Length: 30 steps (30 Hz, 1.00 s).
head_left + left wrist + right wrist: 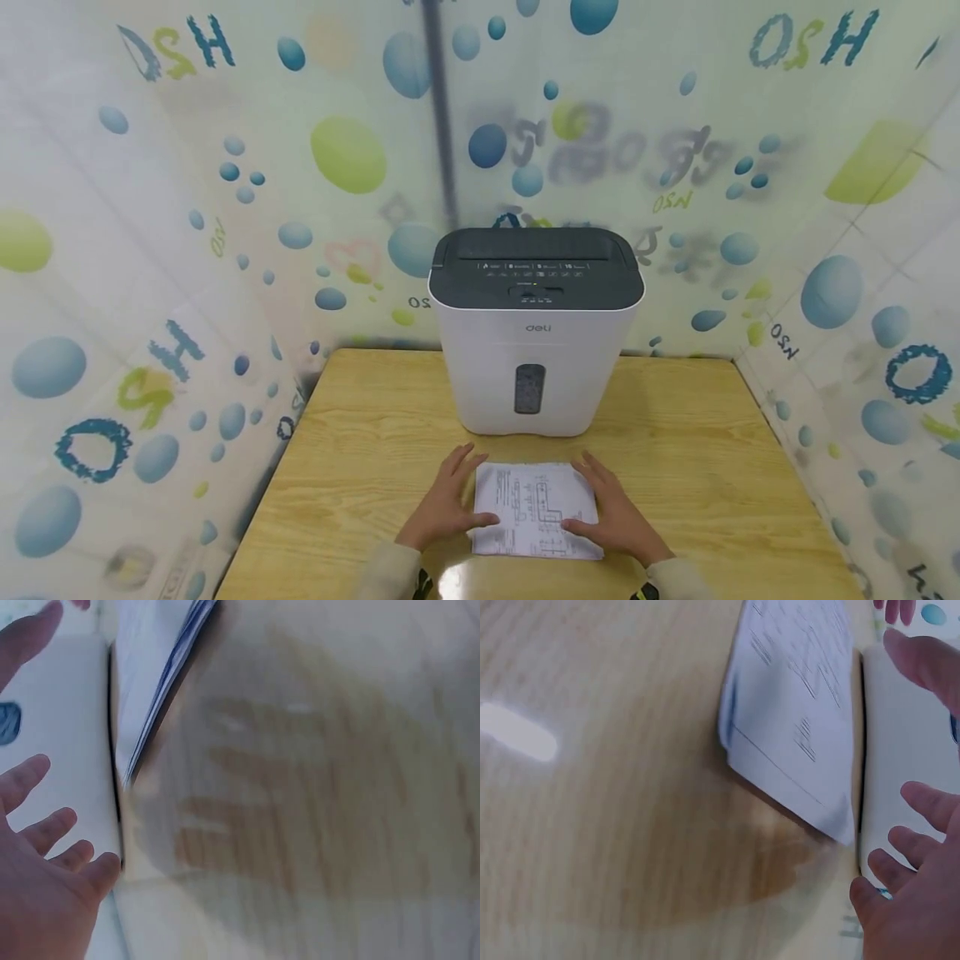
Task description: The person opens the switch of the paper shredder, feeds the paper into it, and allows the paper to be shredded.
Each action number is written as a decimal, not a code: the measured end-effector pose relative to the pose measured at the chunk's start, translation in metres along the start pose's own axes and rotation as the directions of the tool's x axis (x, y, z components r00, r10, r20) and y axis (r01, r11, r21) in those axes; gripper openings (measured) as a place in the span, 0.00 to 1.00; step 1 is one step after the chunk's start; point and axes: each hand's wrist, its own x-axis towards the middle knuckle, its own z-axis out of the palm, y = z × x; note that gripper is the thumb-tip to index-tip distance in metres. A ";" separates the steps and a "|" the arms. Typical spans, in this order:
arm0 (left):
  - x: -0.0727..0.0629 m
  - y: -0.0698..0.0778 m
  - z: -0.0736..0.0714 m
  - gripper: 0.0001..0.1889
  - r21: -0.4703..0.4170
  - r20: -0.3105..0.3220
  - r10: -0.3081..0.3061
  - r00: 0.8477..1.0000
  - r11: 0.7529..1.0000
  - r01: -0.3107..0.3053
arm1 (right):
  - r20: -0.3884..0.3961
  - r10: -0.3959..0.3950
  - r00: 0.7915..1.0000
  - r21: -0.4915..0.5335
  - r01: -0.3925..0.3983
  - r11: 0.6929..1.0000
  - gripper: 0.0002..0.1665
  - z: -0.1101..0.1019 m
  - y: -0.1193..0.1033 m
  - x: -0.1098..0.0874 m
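A stack of printed paper point(534, 508) with line drawings lies on the wooden table, directly in front of a white paper shredder point(480, 367) with a dark top. My left hand point(448, 502) hovers at the stack's left side, fingers spread and thumb over its edge. At the right side, my right hand point(615, 515) mirrors it, with the thumb over the printed sheets. In the left wrist view the layered edge of the paper point(161, 682) shows apart from the spread fingers point(56, 829). The right wrist view has the paper point(795, 712) beside the open right fingers point(911, 847).
The shredder stands toward the back of the wooden table point(360, 450), with a small dark window point(529, 388) on its front. A curtain point(345, 275) printed with bubbles and letters surrounds the table at the back and both sides.
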 end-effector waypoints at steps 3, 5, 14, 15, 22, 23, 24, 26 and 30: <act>0.000 0.002 0.007 0.56 0.031 0.026 0.010 1.000 0.999 -0.011 | 0.000 0.000 1.000 -0.027 0.000 1.000 0.59 0.007 -0.002 0.000; 0.001 0.002 0.012 0.56 0.057 0.045 0.026 0.999 0.998 -0.029 | 0.008 0.008 1.000 -0.039 -0.008 0.999 0.60 0.010 -0.003 -0.001; -0.005 0.003 0.028 0.55 0.082 0.170 0.049 0.984 0.995 -0.064 | 0.071 0.003 0.997 -0.068 0.002 0.998 0.63 0.021 -0.003 -0.004; -0.006 0.003 0.028 0.55 0.081 0.181 0.042 0.983 0.995 -0.058 | 0.076 0.005 0.997 -0.071 0.001 0.997 0.63 0.022 -0.002 -0.004; -0.007 0.003 0.030 0.50 0.127 0.213 0.024 0.977 0.990 -0.052 | 0.074 -0.030 0.997 -0.119 0.038 0.992 0.60 0.025 0.001 -0.003; -0.007 0.003 0.030 0.49 0.134 0.214 0.021 0.977 0.990 -0.051 | 0.074 -0.036 0.997 -0.126 0.046 0.991 0.59 0.025 0.001 -0.003; -0.007 0.003 0.031 0.49 0.142 0.213 0.024 0.977 0.988 -0.056 | 0.076 -0.041 0.996 -0.136 0.051 0.989 0.58 0.025 0.002 -0.003; -0.007 0.004 0.031 0.48 0.154 0.209 0.029 0.978 0.986 -0.062 | 0.080 -0.042 0.996 -0.142 0.053 0.988 0.57 0.025 0.002 -0.002; -0.006 0.005 0.031 0.44 0.202 0.186 0.068 0.980 0.974 -0.106 | 0.094 -0.031 0.995 -0.131 0.043 0.990 0.56 0.025 0.003 -0.001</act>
